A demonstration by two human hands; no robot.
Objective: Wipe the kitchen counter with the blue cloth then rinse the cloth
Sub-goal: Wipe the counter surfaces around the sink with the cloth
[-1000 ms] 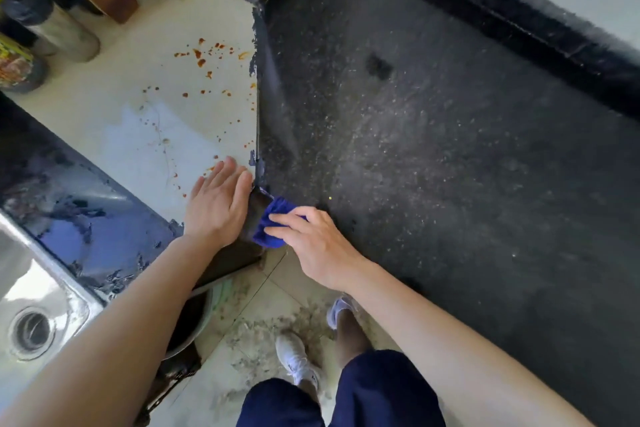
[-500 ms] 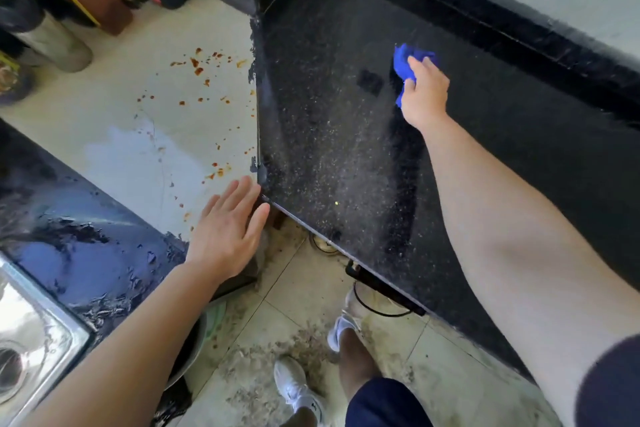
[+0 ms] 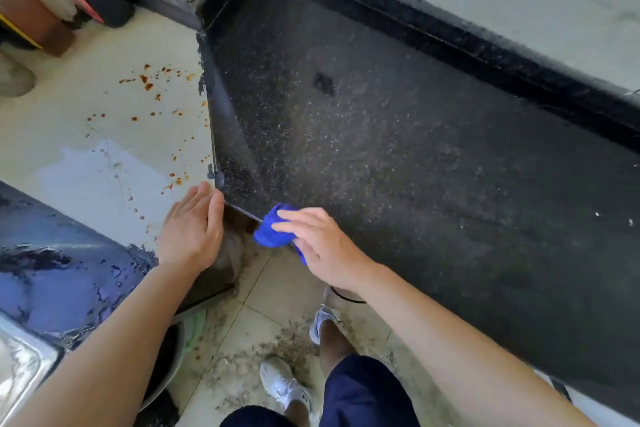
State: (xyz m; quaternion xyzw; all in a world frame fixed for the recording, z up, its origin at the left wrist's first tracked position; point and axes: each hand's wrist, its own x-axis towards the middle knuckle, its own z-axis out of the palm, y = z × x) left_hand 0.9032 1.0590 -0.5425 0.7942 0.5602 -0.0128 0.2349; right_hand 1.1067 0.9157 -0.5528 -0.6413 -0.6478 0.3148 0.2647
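Since half a second ago my right hand (image 3: 320, 246) has come back from the far part of the black granite counter (image 3: 433, 163) to its near edge, and it brought the blue cloth (image 3: 275, 230) with it. Now the cloth lies bunched at this front edge, close to the counter's left corner, partly over the rim. My right fingers (image 3: 298, 217) press on top of it and curl around it, so the hand is closed on the cloth. My left hand (image 3: 192, 230) is flat with the fingers together, holding nothing, just left of that same corner, on the pale surface (image 3: 86, 121). This pale surface has many small orange-brown spots (image 3: 147, 80) on it. Below the counter edge I see my two white shoes (image 3: 284, 383) on the tiled floor (image 3: 273, 291), with grey crumbs (image 3: 252, 357) around them. There is one cloth only.
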